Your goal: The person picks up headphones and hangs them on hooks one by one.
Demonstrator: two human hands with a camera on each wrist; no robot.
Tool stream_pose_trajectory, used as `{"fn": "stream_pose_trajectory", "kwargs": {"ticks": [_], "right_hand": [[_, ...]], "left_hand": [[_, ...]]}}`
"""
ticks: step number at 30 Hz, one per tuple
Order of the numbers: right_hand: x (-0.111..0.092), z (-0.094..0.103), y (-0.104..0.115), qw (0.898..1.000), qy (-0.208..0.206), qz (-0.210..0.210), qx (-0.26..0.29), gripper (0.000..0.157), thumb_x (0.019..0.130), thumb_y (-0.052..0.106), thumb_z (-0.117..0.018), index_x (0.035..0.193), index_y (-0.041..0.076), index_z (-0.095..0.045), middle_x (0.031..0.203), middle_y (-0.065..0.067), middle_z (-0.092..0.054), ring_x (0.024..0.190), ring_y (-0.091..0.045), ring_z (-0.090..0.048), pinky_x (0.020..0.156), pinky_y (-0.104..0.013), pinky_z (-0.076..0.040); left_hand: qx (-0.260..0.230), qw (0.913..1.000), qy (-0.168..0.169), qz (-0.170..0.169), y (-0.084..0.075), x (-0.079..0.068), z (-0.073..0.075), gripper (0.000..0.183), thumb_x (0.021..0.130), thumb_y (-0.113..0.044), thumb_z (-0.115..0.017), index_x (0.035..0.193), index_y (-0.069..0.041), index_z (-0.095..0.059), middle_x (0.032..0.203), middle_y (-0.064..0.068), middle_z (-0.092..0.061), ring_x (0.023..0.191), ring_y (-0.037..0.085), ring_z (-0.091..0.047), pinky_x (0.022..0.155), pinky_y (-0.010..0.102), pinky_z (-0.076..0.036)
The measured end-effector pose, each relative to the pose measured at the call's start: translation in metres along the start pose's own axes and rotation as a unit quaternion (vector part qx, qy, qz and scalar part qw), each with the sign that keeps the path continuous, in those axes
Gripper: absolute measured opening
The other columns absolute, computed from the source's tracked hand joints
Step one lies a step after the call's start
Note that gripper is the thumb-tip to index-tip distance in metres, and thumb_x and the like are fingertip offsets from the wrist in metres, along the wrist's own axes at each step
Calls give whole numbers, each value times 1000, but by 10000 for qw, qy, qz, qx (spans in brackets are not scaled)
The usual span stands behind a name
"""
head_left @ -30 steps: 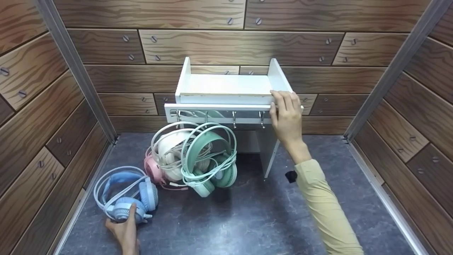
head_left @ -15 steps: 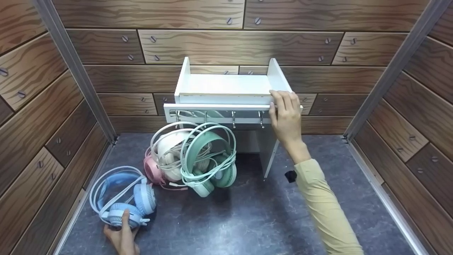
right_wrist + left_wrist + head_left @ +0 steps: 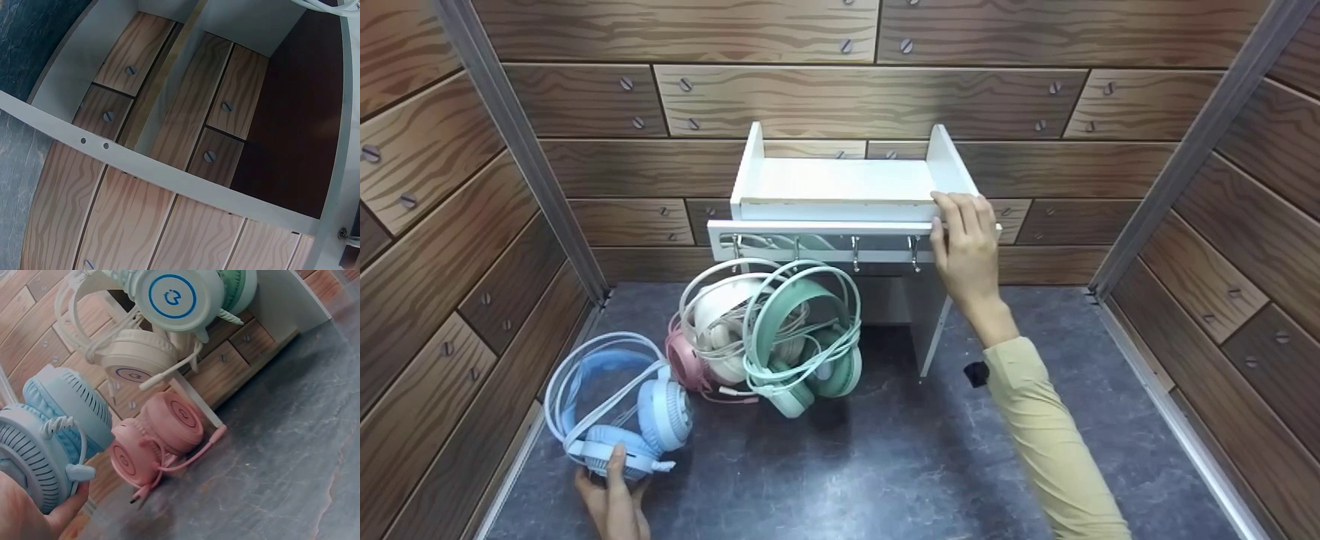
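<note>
My left hand [image 3: 613, 501] grips the lower ear cup of a light blue headset [image 3: 664, 415], thumb on the near side, at the front left. In the left wrist view the headset's slotted cups and short mic [image 3: 80, 472] are near. My right hand [image 3: 969, 251] holds the right end of a white shelf [image 3: 840, 178], fingers over its front edge and the hook rail [image 3: 825, 227]. From the rail's left part hang a green headset [image 3: 767, 330] and a white headset [image 3: 712, 307], cables looped. A pink headset [image 3: 685, 360] sits lower, partly behind the white one. The right wrist view shows no hand.
Two bare hooks [image 3: 856, 253] stick out from the rail's right half. The shelf's side panel [image 3: 931, 315] reaches down to the dark grey floor [image 3: 840, 480]. Wood-patterned walls [image 3: 870, 97] enclose the space on three sides.
The blue headset in my left hand has shifted slightly left and turned, and over the last half second has risen a little. My right hand and the shelf have stayed put.
</note>
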State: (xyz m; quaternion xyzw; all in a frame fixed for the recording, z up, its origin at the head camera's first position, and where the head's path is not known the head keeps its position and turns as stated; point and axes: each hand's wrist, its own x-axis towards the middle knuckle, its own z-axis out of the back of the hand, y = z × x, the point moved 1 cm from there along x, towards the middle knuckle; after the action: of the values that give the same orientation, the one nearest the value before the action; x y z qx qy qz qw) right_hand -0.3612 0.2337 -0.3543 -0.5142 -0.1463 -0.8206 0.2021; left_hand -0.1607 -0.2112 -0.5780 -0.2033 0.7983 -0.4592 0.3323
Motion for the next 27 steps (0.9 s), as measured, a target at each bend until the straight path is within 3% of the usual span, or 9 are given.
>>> {"fn": "stream_pose_trajectory", "kwargs": {"ticks": [5,9,10,14,17,19,21,23,27], "right_hand": [[0,0,-1,10000,0,6,14,36,95,23,-38,126,12,-53,114,-4,-54,114,-22,-42,109,-38,-22],[0,0,-1,10000,-21,20,9,36,95,23,-38,126,12,-53,113,-4,-54,114,-22,-42,109,-37,-23],[1,0,-1,10000,-30,26,11,36,95,23,-38,126,12,-53,114,-5,-54,114,-22,-42,109,-37,-23],[1,1,-1,10000,-55,34,14,36,95,23,-39,125,12,-53,113,-5,-54,113,-22,-43,109,-37,-22],[1,1,0,10000,-66,23,57,36,94,23,-40,125,13,-54,113,-5,-55,113,-22,-43,109,-37,-22],[1,1,0,9999,-73,21,85,36,94,23,-40,125,12,-54,113,-5,-55,113,-22,-43,109,-38,-22],[1,0,0,9999,-94,18,118,36,94,23,-40,125,12,-54,113,-5,-55,113,-22,-43,109,-38,-22],[1,0,0,9999,-111,25,122,36,94,23,-40,125,12,-54,113,-5,-55,113,-22,-43,109,-38,-23],[0,0,0,9998,-128,62,105,35,94,23,-41,125,12,-54,113,-5,-55,113,-22,-43,109,-37,-24]], "left_hand": [[-133,9994,315,-108,-9,-10,-1,74,89,-32,-56,145,-23,-9,113,-11,-33,94,6,-45,67,22,-46],[-178,9984,525,-144,-9,-9,2,68,91,-31,-54,143,-25,-12,115,-10,-33,98,8,-44,70,24,-47],[-226,9978,581,-207,0,1,7,66,91,-30,-55,143,-28,-13,117,-9,-33,99,8,-45,70,24,-47],[-337,9963,757,-221,-3,-3,6,65,92,-27,-53,143,-30,-13,117,-8,-33,97,7,-47,70,25,-49],[-655,9911,1061,-475,-6,-13,4,65,92,-22,-52,143,-29,-14,117,-6,-34,97,8,-49,71,25,-49],[-917,9845,1319,-702,5,-2,11,65,89,-22,-56,142,-29,-17,119,-3,-36,101,11,-48,74,27,-50],[-1359,9721,1626,-1003,19,11,17,65,87,-17,-59,140,-27,-22,121,0,-38,104,14,-48,76,29,-49],[-1474,9670,1715,-1173,31,23,22,64,87,-15,-59,140,-25,-25,122,1,-40,105,15,-50,75,31,-50],[-1276,9722,1608,-1122,25,15,18,66,88,-16,-57,143,-24,-21,128,1,-36,113,17,-44,83,30,-45]]}}
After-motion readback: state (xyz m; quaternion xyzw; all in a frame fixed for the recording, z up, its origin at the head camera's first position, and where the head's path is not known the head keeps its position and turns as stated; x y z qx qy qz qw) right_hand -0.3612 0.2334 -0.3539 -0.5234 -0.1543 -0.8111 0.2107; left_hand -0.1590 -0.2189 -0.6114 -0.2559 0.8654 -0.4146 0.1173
